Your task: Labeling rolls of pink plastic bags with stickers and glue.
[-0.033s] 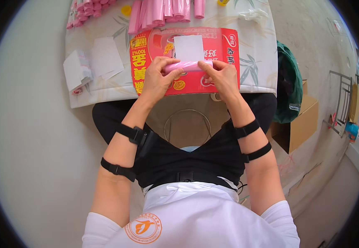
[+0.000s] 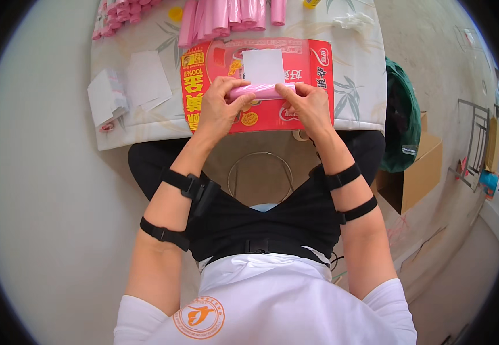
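A pink plastic roll (image 2: pixel 264 91) lies crosswise between my hands, over the near edge of a white square of paper (image 2: pixel 263 66). My left hand (image 2: pixel 222 106) is closed on the roll's left end, thumb on the near side. At the other end, my right hand (image 2: pixel 310 108) grips it with thumb and fingers. Beneath them, a flat red printed cardboard sheet (image 2: pixel 313 72) rests on the table. The roll covers the paper's near edge.
More pink rolls (image 2: pixel 221 20) are piled at the table's far side, with another bundle (image 2: pixel 114 20) at the far left. White paper sheets (image 2: pixel 149 80) and a white stack (image 2: pixel 107 95) lie to the left. A green bag (image 2: pixel 405 121) and a cardboard box (image 2: pixel 422 172) stand at the right.
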### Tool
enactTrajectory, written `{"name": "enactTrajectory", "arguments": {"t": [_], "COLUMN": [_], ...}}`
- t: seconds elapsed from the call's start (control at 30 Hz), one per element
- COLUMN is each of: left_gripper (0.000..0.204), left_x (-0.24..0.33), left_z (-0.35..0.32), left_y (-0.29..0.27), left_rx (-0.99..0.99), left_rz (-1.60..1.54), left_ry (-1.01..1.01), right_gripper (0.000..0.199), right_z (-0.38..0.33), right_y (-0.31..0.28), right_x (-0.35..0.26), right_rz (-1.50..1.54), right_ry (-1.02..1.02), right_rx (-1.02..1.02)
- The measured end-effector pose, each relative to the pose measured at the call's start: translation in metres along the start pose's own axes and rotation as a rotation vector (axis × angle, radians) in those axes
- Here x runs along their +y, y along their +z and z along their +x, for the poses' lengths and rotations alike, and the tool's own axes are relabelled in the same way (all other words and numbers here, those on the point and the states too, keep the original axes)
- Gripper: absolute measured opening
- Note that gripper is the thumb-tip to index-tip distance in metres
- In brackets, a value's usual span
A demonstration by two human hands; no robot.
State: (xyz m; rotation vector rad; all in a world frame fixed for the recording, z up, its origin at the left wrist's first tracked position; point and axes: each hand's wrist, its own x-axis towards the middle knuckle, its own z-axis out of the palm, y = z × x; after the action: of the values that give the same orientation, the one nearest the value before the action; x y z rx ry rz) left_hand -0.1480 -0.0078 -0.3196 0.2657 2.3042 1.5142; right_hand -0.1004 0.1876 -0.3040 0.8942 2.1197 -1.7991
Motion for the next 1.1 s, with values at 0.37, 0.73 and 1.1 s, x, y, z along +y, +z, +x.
{"name": "enactTrajectory", "arguments": {"t": [0.37,0.73,1.1], "left_gripper": [0.027,0.029,0.027], "left_x": [-0.010,-0.002,0.015], "left_z": [0.019,0.028,0.023], "left_y": [0.000,-0.002,0.006], "left_rx": [0.033,0.007,0.009], "left_rz": [0.342,0.421,0.442], "left_ry": [0.201,0.163,0.033], "right_gripper": [0.050,0.056,0.045], "right_z": [0.033,-0.009,-0.021], "right_y": [-0.004,-0.004,0.045], "right_x": [-0.009,0.009,0.027], "right_rz": [-0.345,-0.076,1.465], "right_ry": [0.074,-0.109,0.215], "right_rx": [-0.051,0.255,0.361]}}
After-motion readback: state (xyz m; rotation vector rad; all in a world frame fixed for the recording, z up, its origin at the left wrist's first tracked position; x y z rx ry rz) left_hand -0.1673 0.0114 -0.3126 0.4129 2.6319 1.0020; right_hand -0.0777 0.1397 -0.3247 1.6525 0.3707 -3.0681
